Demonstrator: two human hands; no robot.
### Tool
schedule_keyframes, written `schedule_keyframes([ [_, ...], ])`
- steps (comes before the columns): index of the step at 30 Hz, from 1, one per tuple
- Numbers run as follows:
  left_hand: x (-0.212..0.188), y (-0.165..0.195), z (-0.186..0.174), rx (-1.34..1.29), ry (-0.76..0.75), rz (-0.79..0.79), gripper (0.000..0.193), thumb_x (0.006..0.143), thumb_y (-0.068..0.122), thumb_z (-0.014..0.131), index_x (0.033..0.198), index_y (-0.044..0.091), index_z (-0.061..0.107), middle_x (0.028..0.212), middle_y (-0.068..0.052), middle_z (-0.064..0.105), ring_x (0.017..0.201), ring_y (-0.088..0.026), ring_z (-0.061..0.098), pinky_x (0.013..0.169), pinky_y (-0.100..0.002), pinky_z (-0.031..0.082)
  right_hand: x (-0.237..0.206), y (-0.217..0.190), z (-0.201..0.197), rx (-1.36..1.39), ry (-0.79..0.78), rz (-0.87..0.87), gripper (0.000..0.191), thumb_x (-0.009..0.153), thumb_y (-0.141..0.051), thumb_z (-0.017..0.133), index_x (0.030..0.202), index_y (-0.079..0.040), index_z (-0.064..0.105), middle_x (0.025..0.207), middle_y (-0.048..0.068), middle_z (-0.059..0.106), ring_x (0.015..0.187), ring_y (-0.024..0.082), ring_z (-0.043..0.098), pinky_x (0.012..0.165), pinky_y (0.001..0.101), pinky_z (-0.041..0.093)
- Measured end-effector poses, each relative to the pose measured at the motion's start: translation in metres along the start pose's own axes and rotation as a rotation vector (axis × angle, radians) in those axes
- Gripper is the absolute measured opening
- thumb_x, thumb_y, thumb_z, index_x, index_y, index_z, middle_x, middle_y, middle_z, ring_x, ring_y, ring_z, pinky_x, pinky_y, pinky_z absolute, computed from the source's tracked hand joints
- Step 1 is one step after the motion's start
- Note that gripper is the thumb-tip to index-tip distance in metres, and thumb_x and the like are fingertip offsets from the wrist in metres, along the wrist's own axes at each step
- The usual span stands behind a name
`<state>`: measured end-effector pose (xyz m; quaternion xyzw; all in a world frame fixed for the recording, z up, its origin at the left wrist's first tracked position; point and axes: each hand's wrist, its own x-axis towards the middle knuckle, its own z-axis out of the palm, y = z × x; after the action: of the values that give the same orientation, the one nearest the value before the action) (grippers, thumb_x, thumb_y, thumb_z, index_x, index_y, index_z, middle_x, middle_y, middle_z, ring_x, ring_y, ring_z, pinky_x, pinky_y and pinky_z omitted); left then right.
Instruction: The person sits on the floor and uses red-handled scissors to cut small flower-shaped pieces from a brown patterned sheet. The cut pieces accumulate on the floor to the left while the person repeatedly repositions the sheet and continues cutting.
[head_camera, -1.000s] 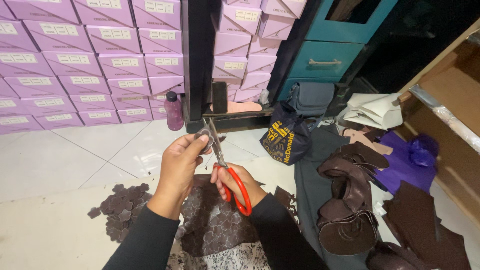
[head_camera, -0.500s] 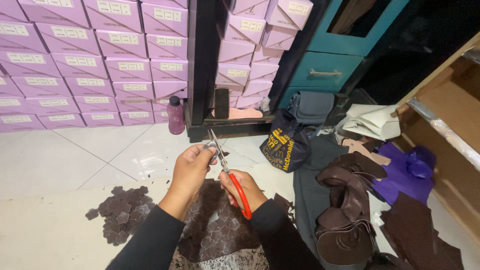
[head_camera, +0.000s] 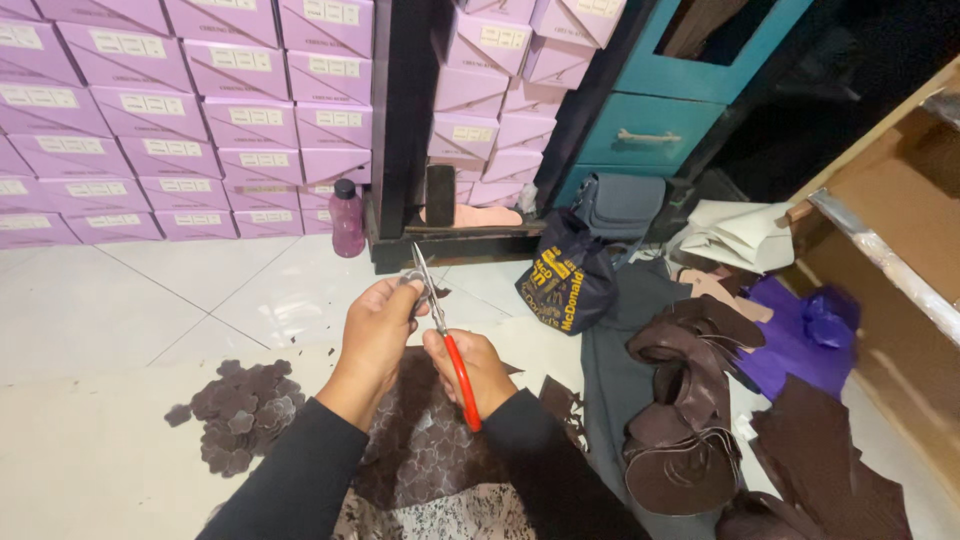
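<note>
The right hand (head_camera: 470, 368) grips red-handled metal scissors (head_camera: 443, 330), blades pointing up, touching a small grey leather scrap (head_camera: 409, 283) pinched by the left hand (head_camera: 378, 330). Below both hands lies a dark brown leather sheet (head_camera: 425, 450); a pile of round brown leather cutouts (head_camera: 240, 412) sits on the white tiled floor (head_camera: 150, 300) to the left.

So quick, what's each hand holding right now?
Left hand: closed on a small dark piece.
Right hand: closed on the red-handled scissors.
</note>
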<state>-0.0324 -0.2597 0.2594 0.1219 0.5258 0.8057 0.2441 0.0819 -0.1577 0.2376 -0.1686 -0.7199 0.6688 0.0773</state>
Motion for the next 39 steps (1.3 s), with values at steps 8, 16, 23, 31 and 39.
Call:
schedule_keyframes([
  [8,-0.001,-0.002,0.0,0.029,-0.011,0.012,0.017,0.094,0.021,0.065,0.096,0.006,0.069,0.082,0.002,0.066,0.076,-0.007,0.058,0.067,-0.023,0.044,0.0,0.0,0.001,-0.05,-0.016,-0.037,0.05,0.099,-0.056,0.055,0.079,-0.011,0.054,0.057,-0.002,0.052,0.045,0.008,0.051,0.043,0.0237,0.041],
  [16,-0.003,-0.003,0.005,-0.075,0.009,0.016,0.016,0.093,0.02,0.065,0.096,0.005,0.069,0.084,0.001,0.067,0.078,-0.007,0.06,0.066,-0.024,0.05,-0.002,-0.001,0.009,0.104,0.036,0.028,0.05,0.098,-0.054,0.059,0.078,-0.01,0.051,0.055,-0.002,0.047,0.04,0.008,0.042,0.039,0.0246,0.035],
  [23,0.002,0.005,-0.01,0.113,-0.001,-0.021,0.017,0.093,0.019,0.067,0.096,0.003,0.07,0.083,-0.001,0.07,0.069,-0.007,0.056,0.059,-0.024,0.041,-0.004,-0.01,0.0,-0.234,0.021,-0.057,0.052,0.097,-0.056,0.058,0.076,-0.009,0.054,0.058,-0.001,0.051,0.046,0.009,0.052,0.044,0.0266,0.044],
  [31,0.008,-0.009,-0.006,0.021,-0.069,-0.021,0.016,0.094,0.017,0.066,0.098,0.002,0.069,0.084,-0.003,0.072,0.073,-0.009,0.061,0.067,-0.025,0.048,-0.006,-0.011,-0.008,-0.235,-0.013,-0.004,0.054,0.096,-0.06,0.056,0.08,-0.008,0.055,0.06,0.0,0.051,0.05,0.009,0.052,0.049,0.0257,0.048],
  [39,0.003,-0.008,0.002,0.01,-0.034,0.015,0.017,0.095,0.016,0.066,0.1,0.001,0.068,0.085,-0.002,0.068,0.074,-0.009,0.06,0.07,-0.025,0.051,-0.004,-0.005,-0.009,-0.206,0.013,0.024,0.059,0.095,-0.064,0.053,0.079,-0.007,0.052,0.059,0.0,0.051,0.048,0.009,0.053,0.047,0.0254,0.047],
])
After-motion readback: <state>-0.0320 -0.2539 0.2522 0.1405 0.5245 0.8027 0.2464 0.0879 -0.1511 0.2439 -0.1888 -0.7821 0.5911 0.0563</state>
